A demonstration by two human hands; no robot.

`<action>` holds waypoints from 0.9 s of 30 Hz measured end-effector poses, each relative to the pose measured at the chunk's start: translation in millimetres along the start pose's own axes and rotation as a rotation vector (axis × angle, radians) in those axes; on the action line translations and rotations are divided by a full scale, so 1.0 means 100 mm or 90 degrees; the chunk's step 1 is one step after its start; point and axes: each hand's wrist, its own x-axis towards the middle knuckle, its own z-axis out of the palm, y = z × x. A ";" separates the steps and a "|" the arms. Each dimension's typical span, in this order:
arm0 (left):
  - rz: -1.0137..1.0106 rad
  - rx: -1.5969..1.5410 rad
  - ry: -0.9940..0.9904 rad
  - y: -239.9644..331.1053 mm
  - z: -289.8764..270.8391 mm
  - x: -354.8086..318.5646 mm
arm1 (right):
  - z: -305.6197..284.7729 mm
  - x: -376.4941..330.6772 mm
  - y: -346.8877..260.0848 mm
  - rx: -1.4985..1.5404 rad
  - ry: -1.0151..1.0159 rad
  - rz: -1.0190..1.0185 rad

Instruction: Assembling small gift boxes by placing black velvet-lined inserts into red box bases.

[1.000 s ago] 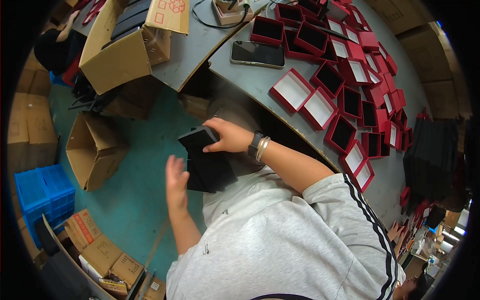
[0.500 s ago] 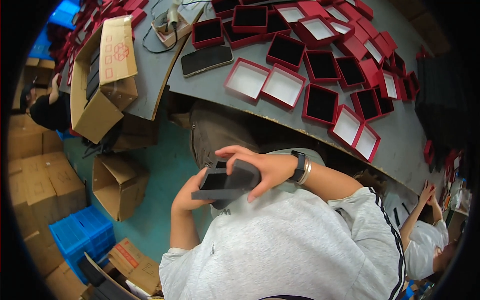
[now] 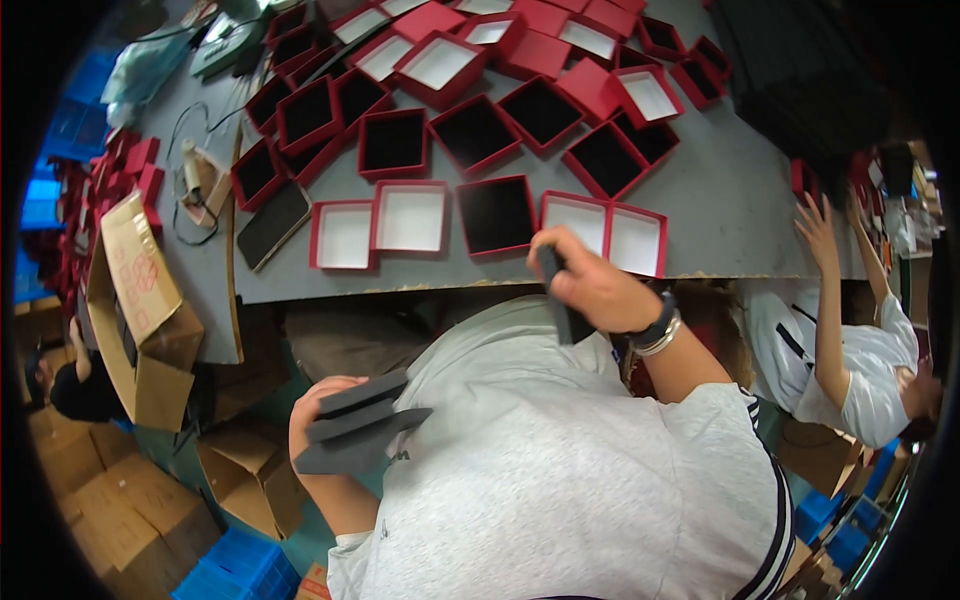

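My left hand (image 3: 308,408) is closed on a small stack of dark grey foam pieces (image 3: 362,432), held low by my shirt. In my right hand (image 3: 612,292), raised near the table's edge, is a single black foam piece (image 3: 566,312) pinched between thumb and fingers. Just beyond that hand lie two white-lined red box halves (image 3: 640,242) and, to their left, a red box with a black inside (image 3: 497,214). Further left sit another pair of white-lined red box halves (image 3: 412,218). My fingertips partly cover the black piece.
Many red boxes and lids (image 3: 540,52) crowd the grey table (image 3: 480,276). A phone (image 3: 275,226) lies at left, near a corded tool (image 3: 192,170). An open carton (image 3: 165,372) stands beyond. Co-workers sit at right (image 3: 850,350) and far left (image 3: 85,385).
My hands have parted: the right carried one foam piece up toward the table, while the left kept the rest and moved left. The view has turned, bringing the table more squarely ahead.
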 end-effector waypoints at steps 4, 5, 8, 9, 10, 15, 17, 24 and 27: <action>0.075 0.441 -0.336 0.36 0.47 0.96 | -0.52 -0.25 -0.10 0.090 0.256 0.111; 0.097 0.487 -0.383 0.42 0.67 1.14 | -0.59 -0.27 0.03 0.052 0.295 0.079; 0.177 0.593 -0.492 0.37 1.19 1.44 | -0.61 -0.25 0.24 -0.202 0.367 0.026; 0.199 0.599 -0.524 0.32 1.34 1.51 | -0.56 -0.18 0.18 -0.052 0.382 0.091; 0.200 0.597 -0.530 0.25 1.45 1.55 | -0.51 -0.15 0.17 -0.050 0.386 0.094; 0.172 0.573 -0.598 0.02 1.61 1.67 | -0.31 -0.20 0.27 -0.200 0.506 0.155; 0.147 0.533 -0.598 -0.02 1.60 1.72 | -0.26 -0.20 0.38 -0.191 0.515 0.129; -0.001 0.551 -0.603 -0.15 1.76 1.70 | -0.26 -0.05 0.48 -0.624 0.534 -0.093; 0.008 0.558 -0.597 -0.19 1.76 1.64 | -0.26 -0.05 0.57 -0.635 0.522 -0.026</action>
